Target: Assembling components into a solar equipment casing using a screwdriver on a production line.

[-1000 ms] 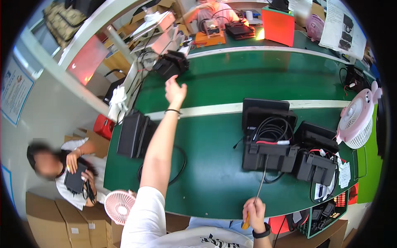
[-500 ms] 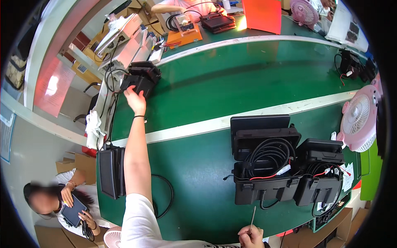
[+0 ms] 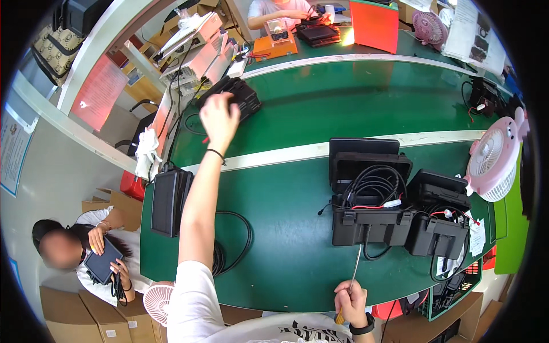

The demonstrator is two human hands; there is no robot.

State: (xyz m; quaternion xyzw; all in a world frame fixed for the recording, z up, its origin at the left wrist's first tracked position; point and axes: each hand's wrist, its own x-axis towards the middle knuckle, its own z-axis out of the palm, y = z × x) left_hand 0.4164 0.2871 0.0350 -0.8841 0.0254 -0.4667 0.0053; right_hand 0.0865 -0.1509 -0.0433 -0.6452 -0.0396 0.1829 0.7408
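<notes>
My left hand (image 3: 220,121) reaches over the middle divider to a black plastic box (image 3: 245,98) at the far left. The hand overlaps the box's near side, fingers bent and apart; whether they touch it is unclear. My right hand (image 3: 350,302), near the front edge, is closed round a screwdriver (image 3: 356,266) with a yellowish handle. Its shaft points up toward an open black case (image 3: 372,226), which holds coiled corrugated cable (image 3: 374,182). Beside that case stands a second open black case (image 3: 439,235) with cables. A flat black panel unit (image 3: 171,203) stands left of my forearm.
A pink fan (image 3: 493,160) stands at the right edge. A white divider (image 3: 286,153) crosses the green table (image 3: 286,228). A loose black cable (image 3: 249,237) lies near my left forearm. One person sits at the left holding a panel; another works across the table.
The black box at the far left has shifted right and turned, with my left hand moving alongside. My right hand still holds the screwdriver, now nearer the open case. The whole view has shifted somewhat.
</notes>
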